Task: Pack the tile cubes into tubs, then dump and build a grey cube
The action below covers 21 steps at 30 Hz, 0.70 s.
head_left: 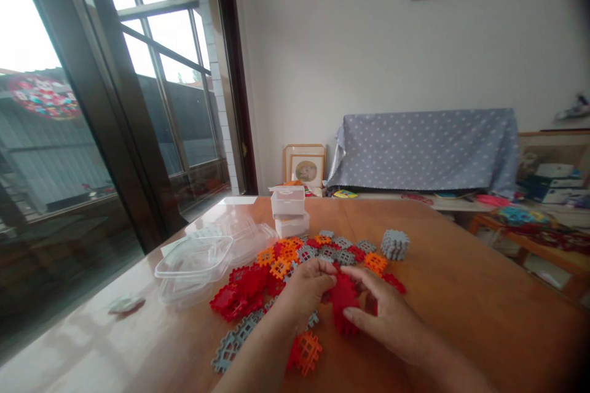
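Note:
Near the middle of the table, both hands are at a stack of red notched plastic building tiles (345, 298). My left hand (311, 285) has its thumb and fingers pinched at the stack's upper left edge. On the other side, my right hand (385, 304) curves its thumb and fingers around the red tiles. Loose red tiles (246, 287) lie to the left, with linked grey tiles (238, 333) in front of them. An orange window-shaped tile (310, 351) rests by my left forearm, and more orange, grey and red ones spread behind the hands.
A neat stack of grey tiles (395, 244) stands at the right. Clear plastic tubs (196, 264) sit at the left, and small white boxes (290, 212) are piled at the back. A small pale packet (126, 304) lies on the wooden table (442, 295) near its left edge.

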Each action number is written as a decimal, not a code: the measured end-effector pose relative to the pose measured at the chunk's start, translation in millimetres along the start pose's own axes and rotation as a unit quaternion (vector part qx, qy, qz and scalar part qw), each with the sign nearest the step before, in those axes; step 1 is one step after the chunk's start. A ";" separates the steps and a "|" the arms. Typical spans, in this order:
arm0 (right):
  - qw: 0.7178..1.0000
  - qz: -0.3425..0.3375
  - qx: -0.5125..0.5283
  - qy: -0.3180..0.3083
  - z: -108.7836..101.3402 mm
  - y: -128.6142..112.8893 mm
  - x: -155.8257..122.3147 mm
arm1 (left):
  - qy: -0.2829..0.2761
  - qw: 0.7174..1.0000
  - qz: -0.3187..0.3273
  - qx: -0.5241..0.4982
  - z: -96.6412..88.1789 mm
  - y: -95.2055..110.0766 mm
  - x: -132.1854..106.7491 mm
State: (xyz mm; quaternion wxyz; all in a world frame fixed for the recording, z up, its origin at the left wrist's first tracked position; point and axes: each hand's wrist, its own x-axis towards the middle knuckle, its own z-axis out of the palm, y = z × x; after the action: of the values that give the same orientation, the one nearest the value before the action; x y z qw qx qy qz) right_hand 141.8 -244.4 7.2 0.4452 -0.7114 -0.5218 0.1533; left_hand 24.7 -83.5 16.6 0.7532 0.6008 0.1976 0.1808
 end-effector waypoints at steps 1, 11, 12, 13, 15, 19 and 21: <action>1.000 -0.006 -0.023 0.003 -1.4 -0.8 -0.2 | 0.000 1.000 -0.001 0.002 0.2 -0.1 0.0; 0.991 -0.034 -0.126 0.003 -16.7 6.7 4.4 | -0.028 1.000 -0.014 -0.001 1.9 1.1 -0.9; 0.992 -0.030 -0.125 0.007 -19.2 9.4 5.5 | -0.023 1.000 -0.013 0.001 0.9 2.6 -1.2; 0.992 -0.027 -0.125 0.012 -21.6 12.4 6.6 | -0.017 1.000 -0.011 0.004 -0.5 4.1 -1.2; 0.992 -0.022 -0.127 0.012 -25.6 18.8 8.3 | -0.003 1.000 -0.003 0.015 -4.3 6.6 -0.4; 0.991 -0.011 -0.134 -0.027 -27.8 27.8 8.5 | 0.015 1.000 0.008 0.022 -13.2 8.1 3.2; 0.989 -0.006 -0.142 -0.051 -26.3 29.5 7.5 | 0.021 1.000 0.007 0.020 -16.5 8.3 4.4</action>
State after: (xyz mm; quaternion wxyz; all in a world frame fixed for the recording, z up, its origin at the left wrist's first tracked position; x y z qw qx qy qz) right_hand 180.8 -252.0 0.3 0.3133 -0.7555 -0.5645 0.1115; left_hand 19.6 -65.8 21.0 0.7355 0.6132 0.2123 0.1947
